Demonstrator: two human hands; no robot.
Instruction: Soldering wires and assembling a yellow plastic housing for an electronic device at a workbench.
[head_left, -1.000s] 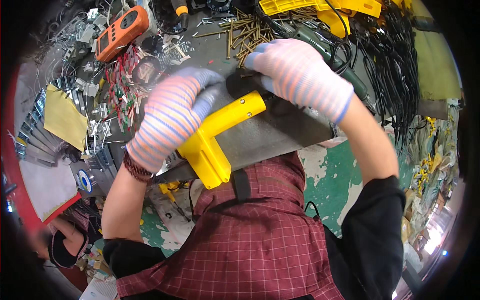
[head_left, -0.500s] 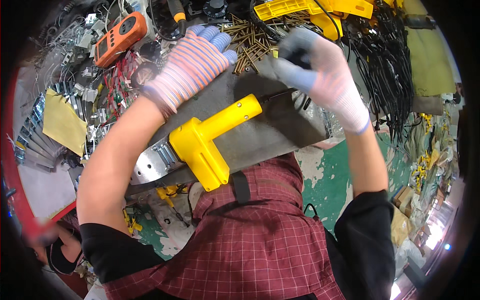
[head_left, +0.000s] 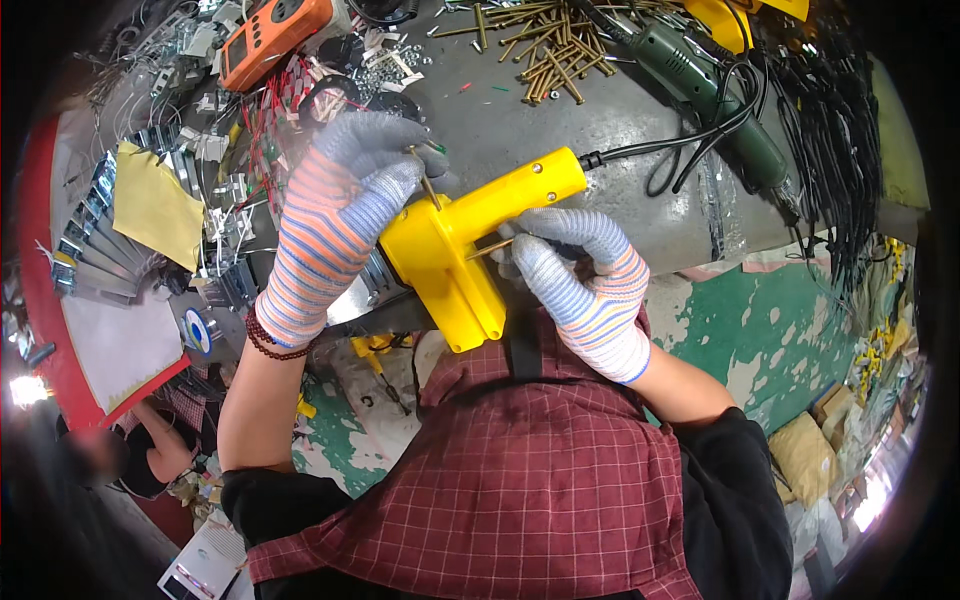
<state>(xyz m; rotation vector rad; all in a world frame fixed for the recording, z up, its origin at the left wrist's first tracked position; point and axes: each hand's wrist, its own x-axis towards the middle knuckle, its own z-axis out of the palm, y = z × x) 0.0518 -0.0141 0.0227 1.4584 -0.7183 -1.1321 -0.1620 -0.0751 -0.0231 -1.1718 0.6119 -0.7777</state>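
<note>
Starting nearest, a red checked apron is seen at the lower edge, with both bare forearms rising from it toward the tabletop. Just beyond the apron, at the near edge of the tabletop, a yellow power tool is held with its black cord trailing off to the far right. The right hand, in a striped knit glove, is closed against the tool's right side, and a thin brass-coloured pin is pinched at its fingertips, touching the yellow housing. The left hand, gloved likewise, is curled over the tool's far left end, and a second pin is gripped between its fingertips, standing just above the housing.

To the left, a yellow sheet and small metal parts are scattered. Farther off, a green power tool lies to the right, a heap of loose brass pins is spread at the far middle, and an orange meter lies at the far left.

A slip is judged likely: the pins are thin and gloved fingertips grip poorly, so one could be dropped among the clutter or bent if pushed in askew. The tool sits at the tabletop's near edge and could be tipped off if the cord were snagged.
</note>
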